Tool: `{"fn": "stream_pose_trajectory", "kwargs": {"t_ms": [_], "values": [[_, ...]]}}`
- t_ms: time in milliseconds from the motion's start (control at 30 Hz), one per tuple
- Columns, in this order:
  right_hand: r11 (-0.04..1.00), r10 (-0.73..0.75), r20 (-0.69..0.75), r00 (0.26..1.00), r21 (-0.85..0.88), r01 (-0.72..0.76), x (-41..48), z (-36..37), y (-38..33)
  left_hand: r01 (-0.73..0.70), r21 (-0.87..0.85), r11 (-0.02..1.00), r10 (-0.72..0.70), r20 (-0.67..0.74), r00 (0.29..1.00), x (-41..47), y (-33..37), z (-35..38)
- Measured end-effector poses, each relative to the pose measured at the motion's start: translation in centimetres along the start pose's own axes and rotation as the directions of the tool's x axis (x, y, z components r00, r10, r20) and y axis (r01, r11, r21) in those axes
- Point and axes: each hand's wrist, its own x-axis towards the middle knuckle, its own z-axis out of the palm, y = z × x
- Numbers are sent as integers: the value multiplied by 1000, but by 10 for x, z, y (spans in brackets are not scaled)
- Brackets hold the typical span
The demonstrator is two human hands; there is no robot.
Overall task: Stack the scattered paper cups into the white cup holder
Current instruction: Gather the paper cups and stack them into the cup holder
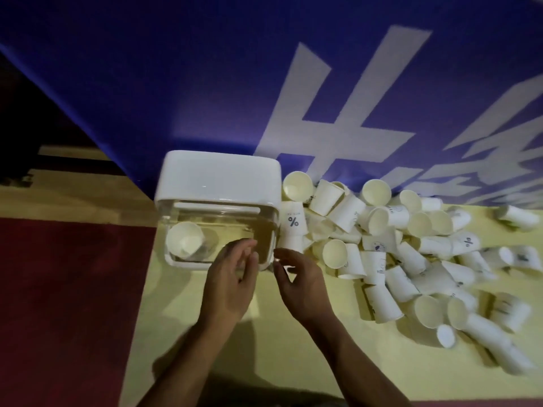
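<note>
Where the pale yellow table (182, 304) ends, left of the white cup holder (217, 177), a dark red floor (67, 289) is seen. Behind the holder the view is closed off by a blue banner (176, 83) printed with large white characters. The whole scene is dimly lit, and the table top is shown as smooth and matt.

The holder is formed as a rounded box: an opaque white cap is set over a clear, glossy plastic body with a white base rim. At the left end of that clear body one paper cup (185, 240) is lodged, its open mouth turned toward the camera.

To the right of the holder the scattered paper cups (411, 254) are heaped, most tipped on their sides. They are made of thin white paper, tapered, with cream insides. Some are printed with a dark percent sign. One such printed cup (292, 227) is stood on end just beside the holder's right wall.

In front of the holder the left hand (232, 280) is held released, fingers stretched toward the clear front wall. Contact cannot be told through the blur. The right hand (299, 277) is held before the holder's right corner, fingers loosely curled, with nothing grasped.
</note>
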Motion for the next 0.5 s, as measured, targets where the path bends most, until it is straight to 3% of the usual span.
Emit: {"fn": "stream_pose_trajectory", "kwargs": {"t_ms": [100, 167, 233, 333, 500], "values": [[999, 34, -32, 999, 32, -33, -10, -46, 28, -55, 69, 996, 47, 111, 993, -4, 21, 47], [999, 39, -41, 998, 19, -38, -16, -78, 51, -45, 102, 994, 34, 108, 994, -6, 32, 85], [999, 42, -44, 998, 19, -42, -22, -109, 73, 103, 96, 990, -107, 42, 993, -4, 39, 118], [997, 75, -22, 997, 33, -75, -30, -153, 108, 350, 83, 933, -339, -121, 933, 5, 38, 157], [992, 117, 78, 990, 44, -121, -33, -200, 152, 484, 347, 803, -370, -346, 862, 18, 15, 182]]}}
